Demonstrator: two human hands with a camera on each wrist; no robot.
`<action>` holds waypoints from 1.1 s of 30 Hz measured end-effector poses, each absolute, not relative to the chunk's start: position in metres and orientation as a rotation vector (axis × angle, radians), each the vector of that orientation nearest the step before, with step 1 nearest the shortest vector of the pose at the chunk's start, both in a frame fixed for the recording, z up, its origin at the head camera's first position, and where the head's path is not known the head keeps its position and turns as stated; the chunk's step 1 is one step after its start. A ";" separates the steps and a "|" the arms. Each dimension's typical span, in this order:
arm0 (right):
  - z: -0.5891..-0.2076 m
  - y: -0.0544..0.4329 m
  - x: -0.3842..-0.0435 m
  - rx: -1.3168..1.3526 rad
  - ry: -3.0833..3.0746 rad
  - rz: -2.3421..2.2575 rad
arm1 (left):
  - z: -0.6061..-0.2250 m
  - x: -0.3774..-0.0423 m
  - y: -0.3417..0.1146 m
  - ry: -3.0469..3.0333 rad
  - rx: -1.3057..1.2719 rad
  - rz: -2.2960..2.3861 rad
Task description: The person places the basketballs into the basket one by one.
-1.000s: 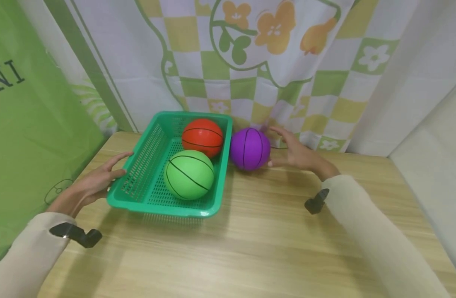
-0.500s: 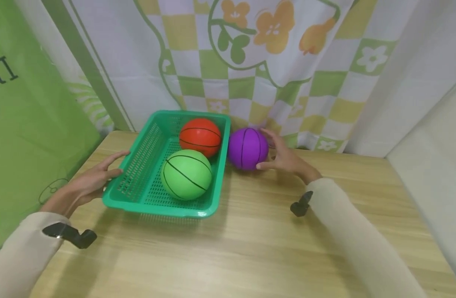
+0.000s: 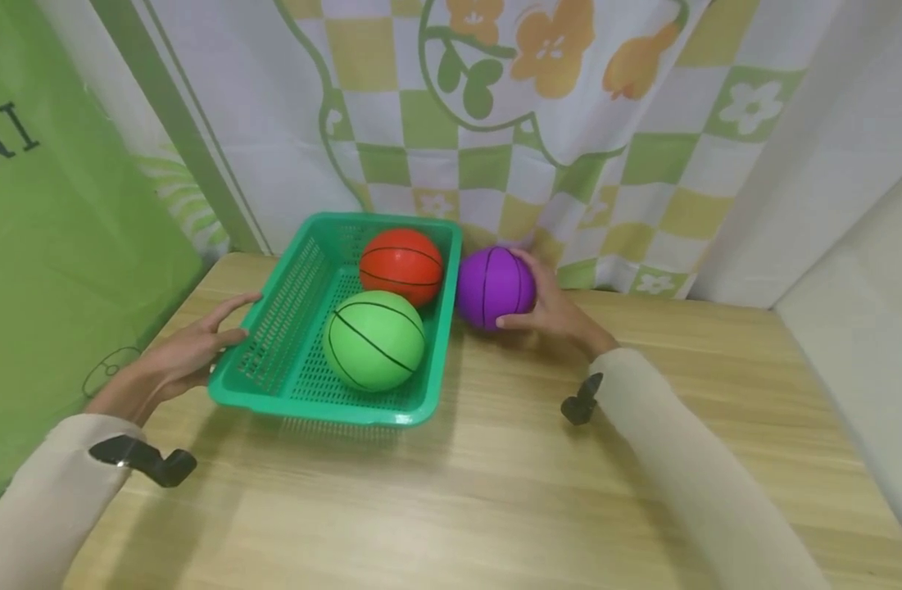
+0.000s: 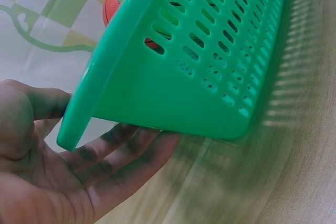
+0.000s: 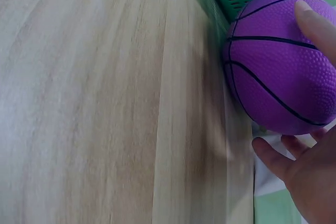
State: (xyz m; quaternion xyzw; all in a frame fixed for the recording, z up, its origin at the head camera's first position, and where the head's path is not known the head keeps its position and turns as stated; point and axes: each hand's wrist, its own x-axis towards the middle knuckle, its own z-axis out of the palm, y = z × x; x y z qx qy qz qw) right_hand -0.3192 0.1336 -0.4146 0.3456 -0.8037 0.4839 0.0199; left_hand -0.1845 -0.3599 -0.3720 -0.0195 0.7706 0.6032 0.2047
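A green plastic basket (image 3: 325, 410) stands on the table at centre left in the head view. In it lie a red basketball (image 3: 401, 266) and a light green basketball (image 3: 374, 342), both small. My left hand (image 3: 188, 352) holds the basket's left side, thumb at the rim and the other fingers against the outer wall, as the left wrist view shows. Just right of the basket rests a purple basketball (image 3: 491, 288). My right hand (image 3: 557, 307) grips it from the right; its thumb (image 5: 315, 27) lies on the ball and the fingers reach round the far side, partly hidden.
The wood-grain table (image 3: 451, 508) extends in front of the basket and to the right. A patterned curtain (image 3: 392, 131) hangs right behind the basket and balls. Green cloth (image 3: 67, 270) stands at the left, and a pale wall (image 3: 863, 303) at the right.
My right hand has moved left onto the purple basketball, and its thumb and fingers have closed round it. The left hand stays at the basket, and the balls keep their places.
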 end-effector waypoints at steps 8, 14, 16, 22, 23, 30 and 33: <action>-0.414 0.124 -0.316 0.909 -2.496 1.653 | -0.369 -0.186 -0.359 2.139 -0.050 1.703; -0.416 0.122 -0.313 0.874 -2.457 1.664 | -0.367 -0.187 -0.361 2.137 -0.046 1.694; -0.407 0.120 -0.306 0.871 -2.452 1.670 | -0.367 -0.187 -0.361 2.132 -0.045 1.696; -0.395 0.126 -0.297 0.821 -2.523 1.608 | -0.369 -0.187 -0.359 2.134 -0.038 1.696; -0.395 0.129 -0.297 0.820 -2.533 1.582 | -0.370 -0.188 -0.358 2.134 -0.036 1.697; -0.394 0.150 -0.311 0.818 -2.543 1.471 | -0.371 -0.189 -0.357 2.146 -0.053 1.689; -0.397 0.155 -0.322 0.815 -2.547 1.436 | -0.372 -0.188 -0.360 2.155 -0.064 1.685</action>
